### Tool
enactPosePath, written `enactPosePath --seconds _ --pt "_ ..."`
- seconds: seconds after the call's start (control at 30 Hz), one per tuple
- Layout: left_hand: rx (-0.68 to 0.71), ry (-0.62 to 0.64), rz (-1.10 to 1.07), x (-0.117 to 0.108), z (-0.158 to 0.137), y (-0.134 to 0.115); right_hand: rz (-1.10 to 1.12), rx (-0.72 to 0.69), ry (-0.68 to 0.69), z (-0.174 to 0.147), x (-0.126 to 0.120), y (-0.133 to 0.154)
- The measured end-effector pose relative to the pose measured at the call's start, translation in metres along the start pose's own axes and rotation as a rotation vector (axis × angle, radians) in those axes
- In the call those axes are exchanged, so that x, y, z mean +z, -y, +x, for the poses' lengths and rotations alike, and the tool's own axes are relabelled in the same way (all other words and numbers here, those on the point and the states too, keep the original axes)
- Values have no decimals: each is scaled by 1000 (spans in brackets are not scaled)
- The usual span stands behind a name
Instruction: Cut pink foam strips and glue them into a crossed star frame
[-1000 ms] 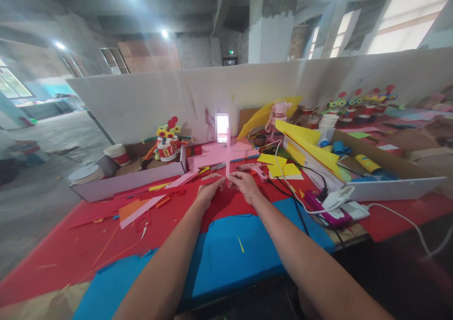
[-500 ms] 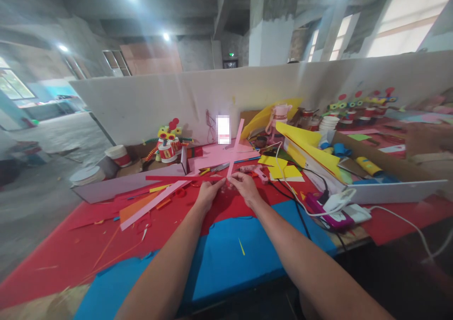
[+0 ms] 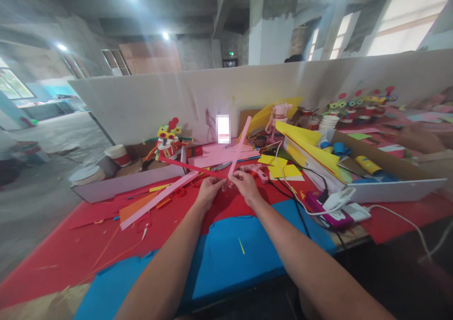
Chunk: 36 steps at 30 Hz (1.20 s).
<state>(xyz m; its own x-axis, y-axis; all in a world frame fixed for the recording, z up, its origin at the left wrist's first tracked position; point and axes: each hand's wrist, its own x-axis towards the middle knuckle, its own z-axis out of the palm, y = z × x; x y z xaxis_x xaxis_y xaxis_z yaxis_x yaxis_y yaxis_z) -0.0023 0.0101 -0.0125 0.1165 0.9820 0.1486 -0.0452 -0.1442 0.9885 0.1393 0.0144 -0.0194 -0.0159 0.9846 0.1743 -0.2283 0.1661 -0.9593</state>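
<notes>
Above the red-covered table, my left hand (image 3: 209,191) pinches the near end of a red paper strip (image 3: 191,165), which points away to the far left. My right hand (image 3: 245,186) is closed on the lower end of a pink paper strip (image 3: 241,144) that slants up and to the right. The fingertips of both hands nearly meet where the two strips come together; whether the ends overlap is too small to tell. Another pink strip (image 3: 159,201) lies on the table left of my hands. Behind them are scissors (image 3: 222,166) and a pink glue gun (image 3: 259,172).
A paper-cup robot figure (image 3: 169,143) stands by a low box (image 3: 134,181) at the left. Right are yellow papers (image 3: 286,169), cables, a purple power strip (image 3: 327,211) and an open white box (image 3: 399,191). Blue foam (image 3: 244,258) covers the near edge. Another person's hand (image 3: 421,133) is far right.
The far end of the red strip has swung upward. The pink strip in my right hand has tilted further to the right. Both hands stay nearly in place.
</notes>
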Motion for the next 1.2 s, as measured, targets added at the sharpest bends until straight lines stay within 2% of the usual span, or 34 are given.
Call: enactPosePath --seconds 0.33,0.67,1.03,1.2 --pt "-19 -4 -91 2 -2 -2 -68 -37 -32 2 -3 1" --pt "-23 -11 -16 1 -1 -1 -102 -60 5 0 -2 1" --pt "-36 18 -91 3 -2 -1 -139 -100 -22 0 -3 3" --pt "-42 4 -97 2 0 3 -168 -134 15 -1 -2 4"
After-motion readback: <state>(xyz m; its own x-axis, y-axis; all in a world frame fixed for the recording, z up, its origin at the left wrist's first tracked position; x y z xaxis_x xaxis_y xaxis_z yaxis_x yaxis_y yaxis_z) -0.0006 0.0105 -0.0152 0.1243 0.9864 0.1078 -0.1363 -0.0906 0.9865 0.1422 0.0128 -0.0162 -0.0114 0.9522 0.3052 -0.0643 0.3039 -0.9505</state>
